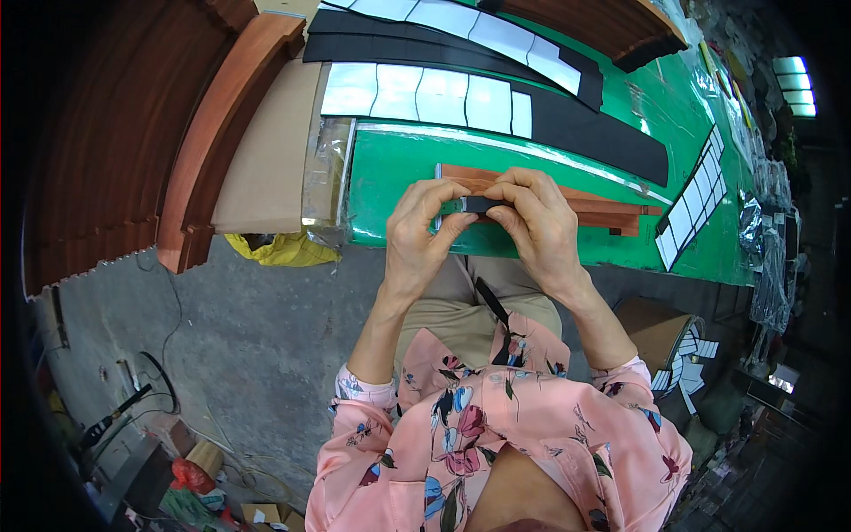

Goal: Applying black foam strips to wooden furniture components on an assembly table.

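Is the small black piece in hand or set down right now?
In hand: the left hand and right hand both pinch the black piece, seen against the green table.

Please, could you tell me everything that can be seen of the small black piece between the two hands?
The small black piece looks short and narrow; its material cannot be told for certain. The left hand and the right hand pinch it from opposite sides with thumb and fingers, partly hiding its ends. It lies roughly crosswise in the picture, seen in front of reddish-brown, wood-look pieces on the green tabletop.
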### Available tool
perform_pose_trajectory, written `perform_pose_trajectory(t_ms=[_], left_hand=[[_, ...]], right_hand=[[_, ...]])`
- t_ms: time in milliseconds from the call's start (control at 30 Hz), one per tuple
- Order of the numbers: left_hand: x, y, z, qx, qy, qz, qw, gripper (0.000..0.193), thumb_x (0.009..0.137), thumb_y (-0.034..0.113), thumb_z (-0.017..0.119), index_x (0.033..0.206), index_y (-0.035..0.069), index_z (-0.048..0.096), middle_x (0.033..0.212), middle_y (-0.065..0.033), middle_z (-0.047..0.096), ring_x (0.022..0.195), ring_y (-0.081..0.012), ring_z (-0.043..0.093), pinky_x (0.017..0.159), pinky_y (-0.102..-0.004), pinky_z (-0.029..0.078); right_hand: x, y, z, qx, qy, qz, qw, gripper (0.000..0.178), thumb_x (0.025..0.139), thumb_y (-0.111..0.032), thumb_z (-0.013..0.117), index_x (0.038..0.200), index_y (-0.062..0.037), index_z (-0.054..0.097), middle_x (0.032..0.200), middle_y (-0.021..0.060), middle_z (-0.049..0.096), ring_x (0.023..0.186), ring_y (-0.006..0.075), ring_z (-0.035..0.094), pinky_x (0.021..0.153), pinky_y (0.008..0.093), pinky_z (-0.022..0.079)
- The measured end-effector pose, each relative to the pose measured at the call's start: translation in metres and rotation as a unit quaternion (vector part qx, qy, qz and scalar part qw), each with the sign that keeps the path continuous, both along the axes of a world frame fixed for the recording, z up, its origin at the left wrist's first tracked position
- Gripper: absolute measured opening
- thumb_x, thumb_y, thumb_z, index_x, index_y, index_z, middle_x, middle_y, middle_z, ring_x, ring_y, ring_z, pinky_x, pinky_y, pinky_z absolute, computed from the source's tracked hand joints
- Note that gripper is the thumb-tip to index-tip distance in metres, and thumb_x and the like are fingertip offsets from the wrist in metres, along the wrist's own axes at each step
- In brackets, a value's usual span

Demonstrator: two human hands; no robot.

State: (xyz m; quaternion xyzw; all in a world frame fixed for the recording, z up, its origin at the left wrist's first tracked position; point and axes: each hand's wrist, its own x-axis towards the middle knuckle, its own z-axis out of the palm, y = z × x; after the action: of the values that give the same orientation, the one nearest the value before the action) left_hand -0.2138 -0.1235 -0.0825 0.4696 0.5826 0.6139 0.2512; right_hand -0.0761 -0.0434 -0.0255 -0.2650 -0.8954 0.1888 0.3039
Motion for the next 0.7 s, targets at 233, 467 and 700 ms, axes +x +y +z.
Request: perform_pose_trajectory(t_ms=[233,467,700], left_hand=[[0.001,-0.001,0.005,-0.001,0.020,0.004,1.000,0.026,0.071,0.004,0.072,0.095,0.001,0.062,0.095,-0.0106,0.062,0.086,-0.0259,0.060,0.071,-0.0343,0.047],[0.001,0.001,0.005,0.034,0.070,0.021,0.997,0.025,0.072,0.002,0.071,0.095,0.002,0.062,0.095,-0.0107,0.063,0.085,-0.0268,0.060,0.070,-0.0352,0.047],[-0.001,0.001,0.001,0.096,0.249,0.038,0.963,0.032,0.068,-0.002,0.069,0.098,0.007,0.064,0.091,-0.0098,0.062,0.076,-0.0255,0.060,0.062,-0.0335,0.047]], right_hand=[[0.001,0.001,0.000,0.003,0.000,0.008,1.000,0.021,0.070,-0.002,0.070,0.089,-0.0026,0.063,0.091,0.0062,0.058,0.081,0.0232,0.059,0.063,0.0342,0.049],[0.008,0.009,-0.001,-0.094,0.021,0.044,0.994,0.020,0.073,-0.003,0.069,0.092,-0.0040,0.065,0.094,0.0075,0.061,0.084,0.0244,0.061,0.065,0.0326,0.051],[0.019,0.005,-0.003,0.021,0.024,0.049,0.998,0.024,0.071,-0.002,0.066,0.095,-0.0045,0.066,0.097,0.0091,0.063,0.083,0.0257,0.063,0.068,0.0314,0.053]])
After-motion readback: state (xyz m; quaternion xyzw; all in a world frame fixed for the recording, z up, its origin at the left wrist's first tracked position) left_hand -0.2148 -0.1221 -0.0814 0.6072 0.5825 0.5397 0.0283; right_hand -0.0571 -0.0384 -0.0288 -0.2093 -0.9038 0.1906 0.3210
